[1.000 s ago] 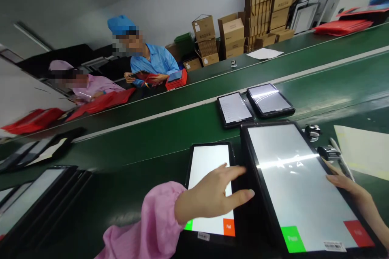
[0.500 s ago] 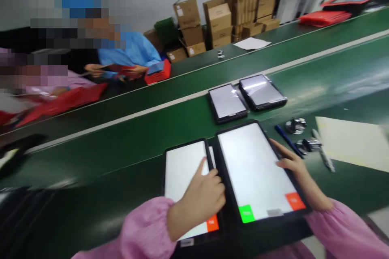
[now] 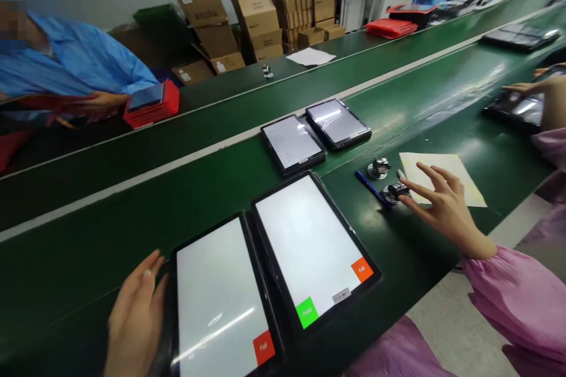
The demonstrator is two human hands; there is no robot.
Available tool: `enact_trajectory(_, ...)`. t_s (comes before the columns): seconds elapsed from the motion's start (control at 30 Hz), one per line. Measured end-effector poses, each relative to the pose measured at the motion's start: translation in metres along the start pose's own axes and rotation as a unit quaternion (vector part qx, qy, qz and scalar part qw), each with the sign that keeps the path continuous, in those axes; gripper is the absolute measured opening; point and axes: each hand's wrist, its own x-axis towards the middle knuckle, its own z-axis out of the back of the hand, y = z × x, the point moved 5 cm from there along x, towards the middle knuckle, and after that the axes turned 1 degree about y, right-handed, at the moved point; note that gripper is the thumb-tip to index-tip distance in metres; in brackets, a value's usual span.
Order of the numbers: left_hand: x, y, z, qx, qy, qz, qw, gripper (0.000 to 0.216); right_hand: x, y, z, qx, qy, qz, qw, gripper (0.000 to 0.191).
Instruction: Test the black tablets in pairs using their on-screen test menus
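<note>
Two tablets with lit white screens lie side by side before me. The left tablet (image 3: 216,300) shows a red "Fail" box; the right tablet (image 3: 305,241) shows a green box and a red one. My left hand (image 3: 135,312) is at the left tablet's outer edge, fingers extended; whether it touches is unclear. Over to the right, my right hand (image 3: 442,206) hovers with fingers apart around a small chrome piece (image 3: 395,191) on a round base. A white tip, seemingly of a pen, shows by its fingertips. A blue pen (image 3: 372,188) lies alongside, near another chrome piece (image 3: 379,168).
Two smaller tablets, one (image 3: 294,142) beside the other (image 3: 338,122), lie farther back. Yellowish paper (image 3: 442,168) is under the right hand's far side. A co-worker's hand (image 3: 548,94) is at the right; another person in blue (image 3: 88,65) sits across, by red cases (image 3: 154,109).
My left hand has left the left tablet's screen for its outer edge. My right hand has let go of the right tablet and moved right, to the chrome piece. The view has turned right.
</note>
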Motion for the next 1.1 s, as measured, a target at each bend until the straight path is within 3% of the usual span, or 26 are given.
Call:
enact_trajectory(0.03, 0.0, 0.005, -0.009, -0.07, -0.017, 0.086, 0.994, 0.037, -0.003, -0.004, -0.003, -0.028, 0.002, 0.026, 0.999, 0.032)
enact_trajectory(0.07, 0.0, 0.004, -0.02, -0.099, -0.02, 0.123, 0.987, 0.044, -0.005, -0.006, -0.005, -0.045, 0.001, 0.048, 0.998, 0.032)
enact_trajectory(0.17, -0.003, -0.006, -0.041, -0.157, 0.006, 0.176, 0.972, 0.056, -0.007, -0.006, -0.011, -0.049, 0.007, 0.082, 0.995, 0.033)
enact_trajectory(0.27, -0.012, -0.016, -0.045, -0.213, 0.015, 0.217, 0.952, 0.052, -0.004, -0.005, -0.01, -0.031, -0.001, 0.084, 0.996, 0.031)
enact_trajectory(0.43, -0.02, -0.036, -0.046, -0.214, -0.034, 0.196, 0.956, 0.047, -0.005, -0.008, -0.012, -0.022, 0.003, 0.055, 0.998, 0.038)
enact_trajectory(0.57, -0.02, -0.036, -0.051, -0.191, -0.02, 0.182, 0.964, 0.05, -0.004, 0.0, -0.005, -0.044, 0.024, 0.054, 0.997, 0.049)
enact_trajectory(0.67, -0.018, -0.024, -0.05, -0.167, 0.002, 0.19, 0.968, 0.05, 0.007, 0.025, 0.008, 0.001, 0.022, 0.037, 0.999, 0.032)
enact_trajectory(0.77, -0.007, -0.017, -0.049, -0.086, 0.026, 0.155, 0.984, 0.053, 0.031, 0.073, 0.01, 0.119, 0.009, 0.076, 0.99, 0.023)
enact_trajectory(0.87, 0.006, -0.018, -0.052, -0.027, 0.053, 0.119, 0.991, 0.055, 0.068, 0.126, -0.018, 0.211, 0.089, 0.123, 0.966, 0.024)
enact_trajectory(0.93, 0.012, -0.019, -0.056, -0.025, 0.071, 0.124, 0.989, 0.055, 0.096, 0.15, -0.049, 0.271, 0.176, 0.105, 0.941, 0.032)
enact_trajectory(1.1, 0.01, -0.021, -0.056, -0.03, 0.07, 0.122, 0.99, 0.06, 0.141, 0.166, -0.095, 0.303, 0.236, 0.083, 0.92, 0.04)
